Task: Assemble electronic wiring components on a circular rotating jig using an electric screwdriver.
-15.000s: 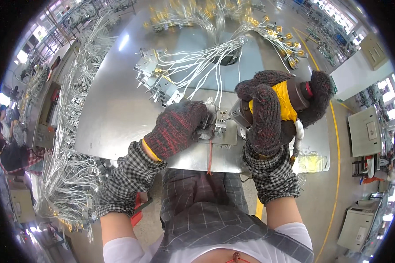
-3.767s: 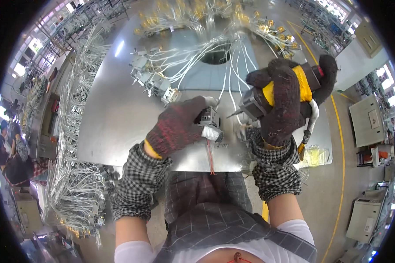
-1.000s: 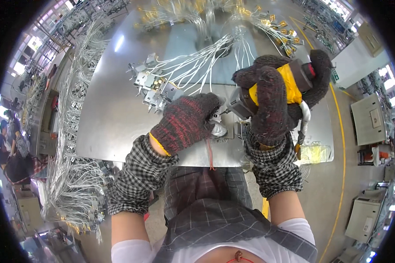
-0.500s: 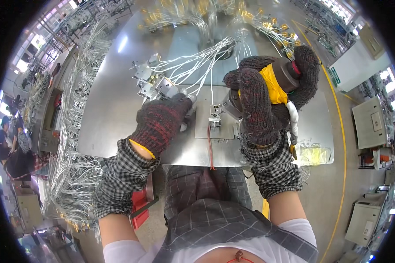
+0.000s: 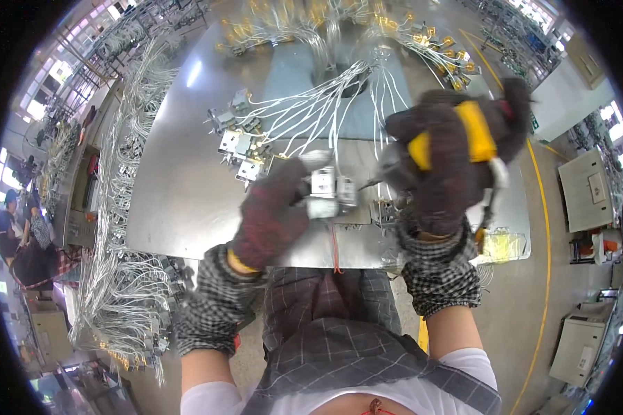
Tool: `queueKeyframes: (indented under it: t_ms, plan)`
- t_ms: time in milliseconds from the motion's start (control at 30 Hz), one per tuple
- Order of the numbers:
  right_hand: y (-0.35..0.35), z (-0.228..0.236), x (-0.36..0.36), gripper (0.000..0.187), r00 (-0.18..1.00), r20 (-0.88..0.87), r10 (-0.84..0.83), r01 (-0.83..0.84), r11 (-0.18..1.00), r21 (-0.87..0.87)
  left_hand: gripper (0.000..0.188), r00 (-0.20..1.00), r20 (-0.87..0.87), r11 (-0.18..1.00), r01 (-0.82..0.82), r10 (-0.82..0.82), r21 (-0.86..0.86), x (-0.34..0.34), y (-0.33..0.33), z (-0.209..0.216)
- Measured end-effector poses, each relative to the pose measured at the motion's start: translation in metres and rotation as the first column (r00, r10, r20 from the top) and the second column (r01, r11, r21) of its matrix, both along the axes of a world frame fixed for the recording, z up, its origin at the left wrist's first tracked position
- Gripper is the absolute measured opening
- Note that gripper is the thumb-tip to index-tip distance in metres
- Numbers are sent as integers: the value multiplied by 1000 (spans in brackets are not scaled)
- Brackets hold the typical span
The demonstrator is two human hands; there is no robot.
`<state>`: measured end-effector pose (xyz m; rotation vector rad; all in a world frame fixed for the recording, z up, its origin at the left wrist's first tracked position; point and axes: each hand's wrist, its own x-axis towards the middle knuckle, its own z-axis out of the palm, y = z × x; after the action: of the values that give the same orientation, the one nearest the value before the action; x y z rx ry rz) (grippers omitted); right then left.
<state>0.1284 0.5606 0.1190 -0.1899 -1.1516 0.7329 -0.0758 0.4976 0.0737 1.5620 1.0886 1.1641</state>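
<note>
My left hand (image 5: 273, 214), in a dark red-flecked knit glove, grips a small silver metal terminal block (image 5: 322, 182) over the middle of the table. Pale wrapping covers its fingertips. Right beside that block is a second metal piece (image 5: 347, 194), blurred. My right hand (image 5: 441, 183), gloved too, is wrapped around a power screwdriver (image 5: 475, 131) with yellow tape on its body. The tool's thin bit points left toward the metal pieces; a small gap seems to separate them. White wires (image 5: 311, 104) fan out to several loose metal blocks (image 5: 237, 144) at the left.
The metal tabletop (image 5: 173, 200) carries yellow-tipped wire ends (image 5: 429, 41) along its far side. Thin red wires (image 5: 336, 252) run over the near edge. Bundled white wires (image 5: 111, 228) hang at the left, and a yellow-tinted clear packet (image 5: 503, 245) lies at the right corner.
My left hand has moved right from the loose blocks to the middle, bringing a metal block. My right hand has drawn the power screwdriver back to the right.
</note>
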Motion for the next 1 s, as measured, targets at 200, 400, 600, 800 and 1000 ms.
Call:
queueKeyframes:
  t_ms: [200,400,600,800,1000]
  plan:
    - [-13,19,4,68,983,-72,-166,170,985,41,52,997,51,988,49,-57,147,12,25,-13]
    - [-12,14,-11,67,966,42,-255,253,967,38,51,962,-269,961,124,-55,249,3,17,3]
    - [-6,20,7,31,959,-146,-242,225,967,-122,56,972,-190,975,171,-142,145,12,25,0]
    - [-19,14,-8,82,972,57,-230,235,967,-101,54,858,-505,977,178,-95,117,3,26,13]
    - [-25,12,-8,78,984,-173,36,-77,969,-236,49,853,-517,982,150,-70,114,4,22,6]
